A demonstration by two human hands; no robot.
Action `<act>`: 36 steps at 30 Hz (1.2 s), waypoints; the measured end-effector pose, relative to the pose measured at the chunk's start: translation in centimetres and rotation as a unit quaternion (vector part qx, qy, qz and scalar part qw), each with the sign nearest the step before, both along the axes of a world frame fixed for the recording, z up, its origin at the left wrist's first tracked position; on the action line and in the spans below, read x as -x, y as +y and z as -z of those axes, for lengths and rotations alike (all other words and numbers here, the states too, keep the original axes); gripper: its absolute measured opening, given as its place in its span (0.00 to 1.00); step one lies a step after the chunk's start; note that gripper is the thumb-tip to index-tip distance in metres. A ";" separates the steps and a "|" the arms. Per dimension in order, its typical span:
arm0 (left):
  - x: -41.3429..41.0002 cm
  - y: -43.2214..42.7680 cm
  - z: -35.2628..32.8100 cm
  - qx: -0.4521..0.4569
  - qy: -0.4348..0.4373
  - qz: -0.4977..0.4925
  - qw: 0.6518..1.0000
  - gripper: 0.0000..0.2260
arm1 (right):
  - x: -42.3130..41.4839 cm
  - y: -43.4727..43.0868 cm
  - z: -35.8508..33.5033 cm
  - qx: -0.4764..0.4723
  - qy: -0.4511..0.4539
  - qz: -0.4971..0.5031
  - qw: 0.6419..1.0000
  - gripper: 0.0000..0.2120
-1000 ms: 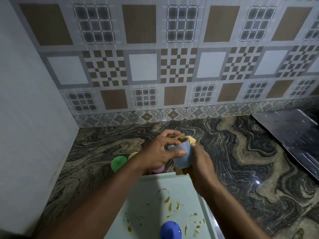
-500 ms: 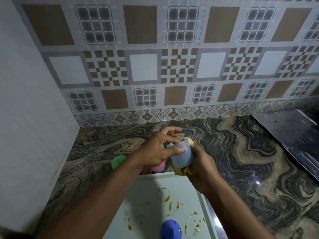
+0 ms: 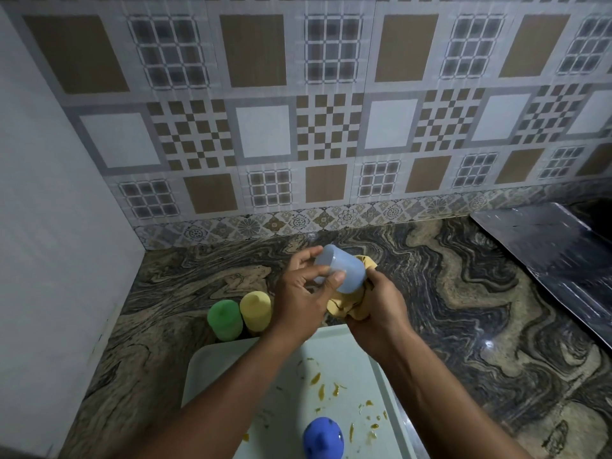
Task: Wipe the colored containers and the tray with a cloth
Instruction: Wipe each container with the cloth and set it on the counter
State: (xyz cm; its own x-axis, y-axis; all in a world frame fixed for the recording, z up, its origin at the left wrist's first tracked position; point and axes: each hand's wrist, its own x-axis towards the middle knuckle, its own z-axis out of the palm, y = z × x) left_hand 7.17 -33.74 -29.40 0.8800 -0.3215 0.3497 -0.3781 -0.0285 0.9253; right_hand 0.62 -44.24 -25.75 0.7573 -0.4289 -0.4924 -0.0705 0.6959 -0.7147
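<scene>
Above the tray (image 3: 212, 366), left hand (image 3: 299, 298) grips pale-blue container (image 3: 342, 268); right hand (image 3: 381, 304) clutches cloth (image 3: 344, 306).

Marbled countertop (image 3: 463, 309) carries pale tray (image 3: 212, 366), green container (image 3: 225, 319), yellow container (image 3: 255, 309)

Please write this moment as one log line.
left hand: holds light blue plastic container | right hand: holds yellow cloth against it | white tray: stained

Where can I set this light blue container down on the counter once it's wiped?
Widest bare counter lies right of the tray, before the dark sheet. Another patch sits left of the green container, toward the white wall. Crowded: the yellow container beside it, and the smeared tray holding the dark blue container.
</scene>
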 end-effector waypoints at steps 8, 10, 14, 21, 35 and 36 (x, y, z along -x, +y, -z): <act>0.1 1.2 -1.0 -0.107 0.012 0.006 0.994 0.28 | 0.1 -0.3 0.8 0.135 -0.046 -0.011 0.990 0.14; -0.4 1.3 -1.3 -0.071 0.070 0.013 0.995 0.31 | 0.0 -0.2 0.8 0.166 -0.050 -0.012 0.985 0.15; -1.1 1.6 -0.2 -0.104 0.072 0.032 0.991 0.30 | 0.0 -0.3 1.2 0.205 -0.046 -0.008 0.978 0.16; -0.4 2.0 -0.4 -0.199 -0.248 0.054 0.946 0.27 | 0.0 -1.0 1.8 0.183 -0.053 -0.019 0.981 0.14; -0.2 1.8 0.5 -0.249 -0.194 0.093 0.944 0.32 | -0.1 -1.1 2.1 0.206 -0.042 -0.016 0.977 0.13; -0.1 1.8 0.5 -0.244 -0.138 0.087 0.956 0.33 | -0.1 -1.0 2.2 0.208 -0.039 -0.013 0.977 0.13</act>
State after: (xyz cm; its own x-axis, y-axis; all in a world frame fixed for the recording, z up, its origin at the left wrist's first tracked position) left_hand 7.30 -31.94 -29.90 0.6944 -0.6386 0.3317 -0.6443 -0.3465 0.6818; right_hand 0.76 -45.24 -27.91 0.7985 -0.5603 -0.2200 -0.0184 0.3427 -0.9393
